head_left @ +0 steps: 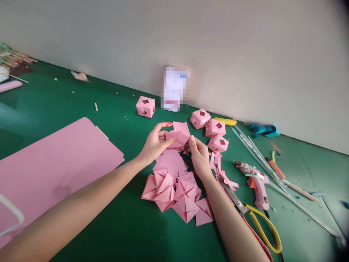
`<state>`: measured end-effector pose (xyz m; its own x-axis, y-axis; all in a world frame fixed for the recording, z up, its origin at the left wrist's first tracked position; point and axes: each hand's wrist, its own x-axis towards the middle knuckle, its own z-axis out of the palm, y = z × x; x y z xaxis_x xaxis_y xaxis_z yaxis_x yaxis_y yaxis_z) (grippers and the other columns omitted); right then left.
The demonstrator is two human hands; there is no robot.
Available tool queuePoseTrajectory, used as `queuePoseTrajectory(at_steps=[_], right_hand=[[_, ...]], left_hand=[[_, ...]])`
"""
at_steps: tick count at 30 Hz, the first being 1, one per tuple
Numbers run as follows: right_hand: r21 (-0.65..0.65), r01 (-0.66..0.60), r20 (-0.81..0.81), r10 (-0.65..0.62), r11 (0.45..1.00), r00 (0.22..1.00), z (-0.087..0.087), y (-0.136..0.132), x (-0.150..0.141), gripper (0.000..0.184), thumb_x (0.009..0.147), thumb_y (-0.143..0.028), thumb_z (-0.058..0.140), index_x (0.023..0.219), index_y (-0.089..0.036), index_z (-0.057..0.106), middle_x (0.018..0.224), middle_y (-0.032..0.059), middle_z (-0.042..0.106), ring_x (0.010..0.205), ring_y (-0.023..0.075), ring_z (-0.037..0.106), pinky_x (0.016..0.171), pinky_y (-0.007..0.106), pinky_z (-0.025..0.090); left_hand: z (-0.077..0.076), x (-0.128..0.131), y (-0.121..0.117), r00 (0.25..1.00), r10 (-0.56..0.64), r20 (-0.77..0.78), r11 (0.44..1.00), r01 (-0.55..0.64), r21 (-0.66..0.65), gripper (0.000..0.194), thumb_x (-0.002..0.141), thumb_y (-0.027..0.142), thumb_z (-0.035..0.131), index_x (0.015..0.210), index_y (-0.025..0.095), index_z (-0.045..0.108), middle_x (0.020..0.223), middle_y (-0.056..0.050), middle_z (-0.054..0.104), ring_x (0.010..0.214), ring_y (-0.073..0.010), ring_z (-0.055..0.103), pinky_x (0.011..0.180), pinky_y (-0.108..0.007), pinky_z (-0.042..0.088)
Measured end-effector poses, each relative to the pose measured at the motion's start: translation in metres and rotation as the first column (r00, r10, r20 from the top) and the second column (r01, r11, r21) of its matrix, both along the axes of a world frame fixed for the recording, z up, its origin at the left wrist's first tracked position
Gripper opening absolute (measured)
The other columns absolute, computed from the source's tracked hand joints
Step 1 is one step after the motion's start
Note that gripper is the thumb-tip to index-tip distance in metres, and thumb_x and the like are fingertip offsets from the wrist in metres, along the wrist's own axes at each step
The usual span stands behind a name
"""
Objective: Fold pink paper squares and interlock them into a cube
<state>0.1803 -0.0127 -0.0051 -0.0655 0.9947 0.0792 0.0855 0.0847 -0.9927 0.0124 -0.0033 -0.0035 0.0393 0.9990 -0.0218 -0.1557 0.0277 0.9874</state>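
Between both hands is a pink sheet of folding paper (181, 128), partly folded, held above the pile. My left hand (156, 142) pinches its left side, with thumb on top and a red patterned wrap on one fingertip. At the right corner, my right hand (200, 154) grips the paper between thumb and fingers; some fingertips are hidden. Under the hands lie flat pink paper squares (170, 162). Nearer to me is a heap of folded pink paper pieces (174, 191). Several finished-looking pink paper polyhedra (200, 118) with diamond openings sit behind the hands; another polyhedron (145, 107) stands farther left.
A large pink sheet (62, 160) covers the left side. On the right are paper scraps (228, 182), scissors (240, 206), a pink glue gun (256, 183) and clear glue sticks (257, 160). A blurred-out screen (173, 89) leans against the wall (109, 43).
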Motion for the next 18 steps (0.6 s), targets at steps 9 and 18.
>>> queuePoseTrajectory(at_steps=[9,18], right_hand=[[0.028,-0.028,0.096,0.025,0.999,0.995,0.0086,-0.0010,-0.0007,0.046,0.090,-0.061,0.051,0.069,-0.020,0.057,0.066,-0.0011,0.056,0.058,0.0126,0.053,0.056,0.024,0.045],[-0.015,-0.044,0.056,0.045,0.999,0.997,0.0035,-0.0016,-0.0017,0.036,0.085,-0.056,0.063,0.087,-0.020,0.070,0.079,0.0030,0.068,0.068,0.0158,0.060,0.062,0.026,0.049]], left_hand=[[0.0023,0.0003,-0.0010,0.999,-0.024,0.033,1.000,0.025,-0.015,0.051,0.076,0.026,0.076,0.121,0.020,0.051,0.098,-0.006,0.073,0.085,-0.0170,0.071,0.072,-0.025,0.055],[0.0018,0.0003,-0.0016,1.000,-0.019,0.022,1.000,0.019,-0.018,0.054,0.076,0.027,0.077,0.122,0.020,0.051,0.099,-0.007,0.073,0.089,-0.0198,0.072,0.077,-0.029,0.056]])
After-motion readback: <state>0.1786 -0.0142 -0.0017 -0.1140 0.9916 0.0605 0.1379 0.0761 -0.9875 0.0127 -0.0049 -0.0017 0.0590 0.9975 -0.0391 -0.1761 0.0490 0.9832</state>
